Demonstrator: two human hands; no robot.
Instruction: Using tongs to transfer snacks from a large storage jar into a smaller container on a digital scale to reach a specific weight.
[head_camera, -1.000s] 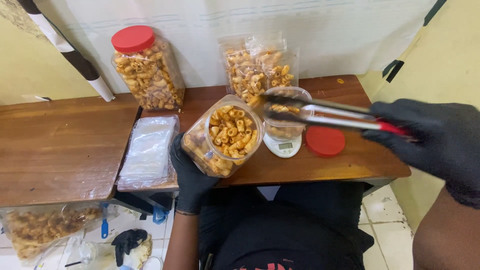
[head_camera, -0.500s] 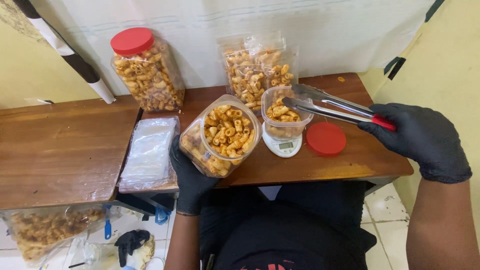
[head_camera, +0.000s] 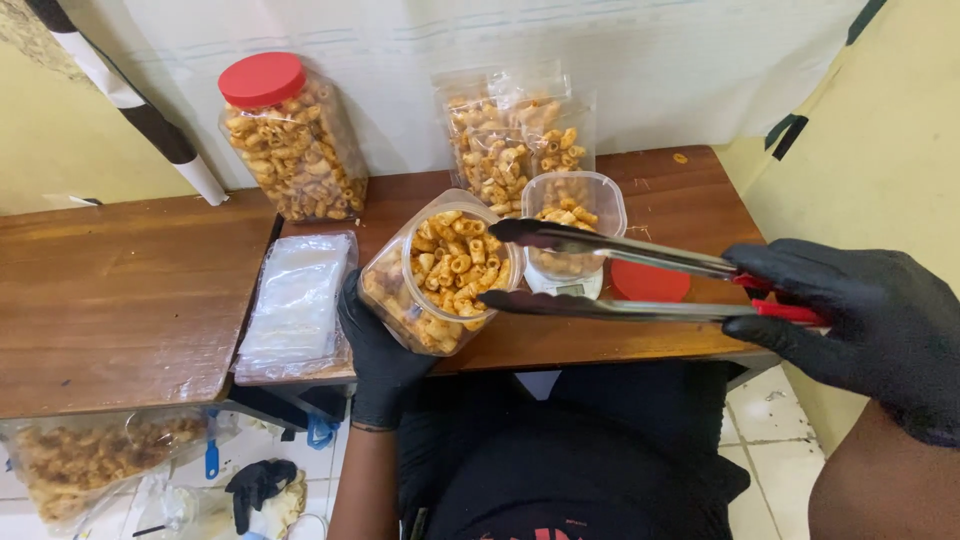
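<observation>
My left hand (head_camera: 377, 345), in a black glove, grips an open clear jar (head_camera: 445, 270) of orange tube-shaped snacks from below and tilts its mouth toward me. My right hand (head_camera: 860, 320), also gloved, holds metal tongs with red handles (head_camera: 610, 280). The tongs' arms are spread wide and their tips reach the jar's mouth. Nothing is between the tips. Behind the tongs a small clear tub (head_camera: 575, 215) with some snacks stands on a white kitchen scale (head_camera: 563, 285).
A red jar lid (head_camera: 650, 283) lies right of the scale. A red-lidded full jar (head_camera: 293, 135) and filled clear pouches (head_camera: 510, 130) stand at the back. A stack of empty plastic bags (head_camera: 297, 300) lies on the wooden table (head_camera: 120, 300). A snack bag (head_camera: 90, 455) lies below.
The tongs swung from over the small tub toward me to the jar's mouth and spread wider. My right hand came closer. The jar stayed in my left hand.
</observation>
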